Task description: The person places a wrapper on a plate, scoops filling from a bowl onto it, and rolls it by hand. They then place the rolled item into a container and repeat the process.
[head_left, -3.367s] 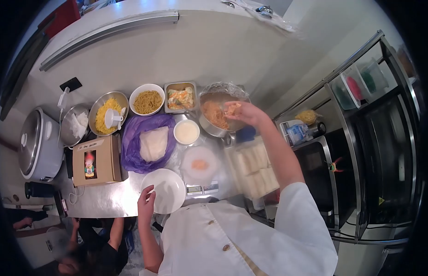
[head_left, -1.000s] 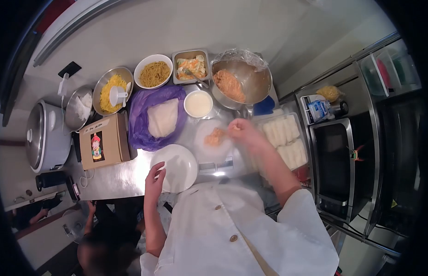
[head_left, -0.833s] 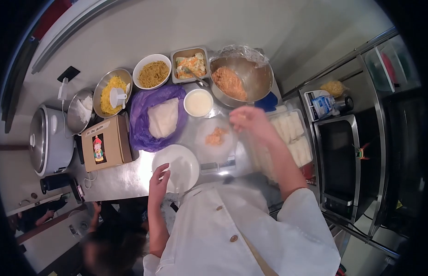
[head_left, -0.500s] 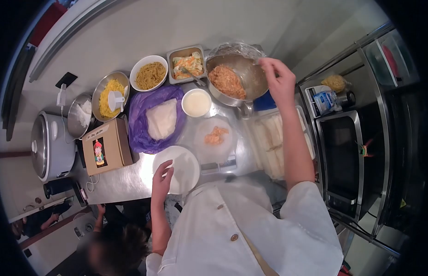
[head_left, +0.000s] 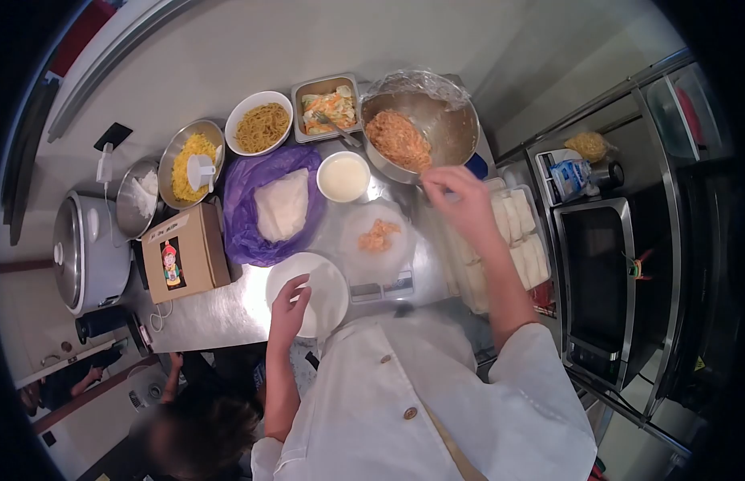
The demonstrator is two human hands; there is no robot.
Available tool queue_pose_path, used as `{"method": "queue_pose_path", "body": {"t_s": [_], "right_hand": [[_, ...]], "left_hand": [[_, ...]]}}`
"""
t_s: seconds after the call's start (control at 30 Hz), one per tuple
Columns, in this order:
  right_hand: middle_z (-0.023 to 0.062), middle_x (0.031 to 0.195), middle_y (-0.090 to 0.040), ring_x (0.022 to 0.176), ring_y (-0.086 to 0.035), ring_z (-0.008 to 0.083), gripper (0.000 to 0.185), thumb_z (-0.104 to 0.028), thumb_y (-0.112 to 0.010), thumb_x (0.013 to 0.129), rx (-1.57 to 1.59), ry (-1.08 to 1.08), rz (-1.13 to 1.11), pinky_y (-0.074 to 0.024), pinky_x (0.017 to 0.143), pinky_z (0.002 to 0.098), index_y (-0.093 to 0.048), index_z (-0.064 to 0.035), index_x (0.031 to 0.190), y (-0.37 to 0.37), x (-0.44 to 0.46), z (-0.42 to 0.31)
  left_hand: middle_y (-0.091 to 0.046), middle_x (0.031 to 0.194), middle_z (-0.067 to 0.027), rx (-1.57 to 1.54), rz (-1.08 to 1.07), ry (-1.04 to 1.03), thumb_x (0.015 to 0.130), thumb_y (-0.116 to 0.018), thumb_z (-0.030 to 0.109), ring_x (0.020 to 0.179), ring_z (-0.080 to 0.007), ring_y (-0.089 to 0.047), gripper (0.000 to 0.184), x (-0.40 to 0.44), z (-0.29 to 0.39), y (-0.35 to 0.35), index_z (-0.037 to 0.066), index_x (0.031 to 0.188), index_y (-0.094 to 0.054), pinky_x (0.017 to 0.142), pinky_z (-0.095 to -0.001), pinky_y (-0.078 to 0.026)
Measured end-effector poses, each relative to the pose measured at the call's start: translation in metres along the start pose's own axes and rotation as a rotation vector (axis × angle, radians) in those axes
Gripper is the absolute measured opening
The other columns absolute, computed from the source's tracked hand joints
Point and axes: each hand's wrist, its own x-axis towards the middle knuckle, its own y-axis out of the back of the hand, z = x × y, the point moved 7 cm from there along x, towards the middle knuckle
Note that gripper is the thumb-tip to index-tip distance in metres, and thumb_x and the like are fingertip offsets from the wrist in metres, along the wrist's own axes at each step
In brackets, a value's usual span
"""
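Observation:
Over the left rim of a white plate, my left hand has its fingers loosely curled and apart, holding nothing. My right hand is just in front of the steel bowl, its fingers drawn together; whatever may be between them is too small to tell. Orange shredded filling fills the bowl's left side. A small portion of filling lies on a pale round sheet on a scale. Left of it, pale stacked wrappers rest on a purple bag.
A cream-coloured bowl, vegetable tray, noodle bowl and yellow-food bowl line the back. A box and cooker stand left. Rolls in a tub are right. Another person is lower left.
My right hand went from beside the filling portion up to the bowl's right rim, then came down and left to the bowl's front. The portion has grown since the earliest frame. My left hand stays by the plate.

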Motion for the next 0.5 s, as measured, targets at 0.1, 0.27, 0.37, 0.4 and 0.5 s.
{"method": "queue_pose_path", "body": {"t_s": [0.1,0.27,0.37,0.4,0.5], "right_hand": [[0.0088,0.092,-0.070,0.088,-0.066,0.0267,0.011,-0.008,-0.068,0.083,0.030,-0.048,-0.083,-0.0514,0.081,0.0353,-0.070,-0.0040,0.093,-0.022,-0.019,0.001],[0.0100,0.101,-0.065,0.098,-0.060,0.0298,0.024,-0.007,-0.066,0.082,-0.048,0.081,-0.367,-0.0497,0.087,0.0374,-0.067,-0.0069,0.106,-0.095,-0.065,0.040],[0.0109,0.107,-0.059,0.107,-0.055,0.0309,0.036,-0.006,-0.064,0.079,-0.111,0.012,-0.501,-0.0483,0.090,0.0384,-0.062,-0.0097,0.115,-0.123,-0.080,0.059],[0.0109,0.107,-0.057,0.107,-0.055,0.0308,0.038,-0.005,-0.064,0.079,-0.125,0.020,-0.485,-0.0483,0.090,0.0389,-0.061,-0.0105,0.116,-0.128,-0.081,0.062],[0.0108,0.104,-0.054,0.105,-0.055,0.0307,0.038,-0.003,-0.064,0.077,-0.131,0.038,-0.422,-0.0484,0.090,0.0393,-0.061,-0.0113,0.115,-0.135,-0.082,0.069]], "left_hand": [[-0.063,0.120,-0.0074,0.011,-0.009,-0.018,0.094,-0.061,0.014,0.106,-0.0191,-0.061,0.031,0.005,0.002,-0.006,0.005,0.124,-0.061,0.081,-0.0294,-0.052],[-0.063,0.119,-0.0077,0.012,-0.023,-0.027,0.093,-0.062,0.014,0.105,-0.0188,-0.061,0.031,0.008,0.005,-0.016,0.005,0.124,-0.061,0.081,-0.0297,-0.053],[-0.063,0.120,-0.0077,0.015,-0.042,-0.021,0.093,-0.062,0.014,0.106,-0.0188,-0.061,0.032,0.008,0.007,-0.020,0.005,0.124,-0.061,0.081,-0.0300,-0.053],[-0.063,0.120,-0.0078,0.018,-0.038,-0.021,0.093,-0.062,0.014,0.106,-0.0189,-0.062,0.032,0.008,0.006,-0.020,0.005,0.124,-0.062,0.081,-0.0302,-0.053],[-0.063,0.121,-0.0081,0.026,-0.029,-0.021,0.093,-0.062,0.014,0.105,-0.0193,-0.062,0.032,0.006,0.008,-0.016,0.005,0.124,-0.061,0.081,-0.0305,-0.053]]}}
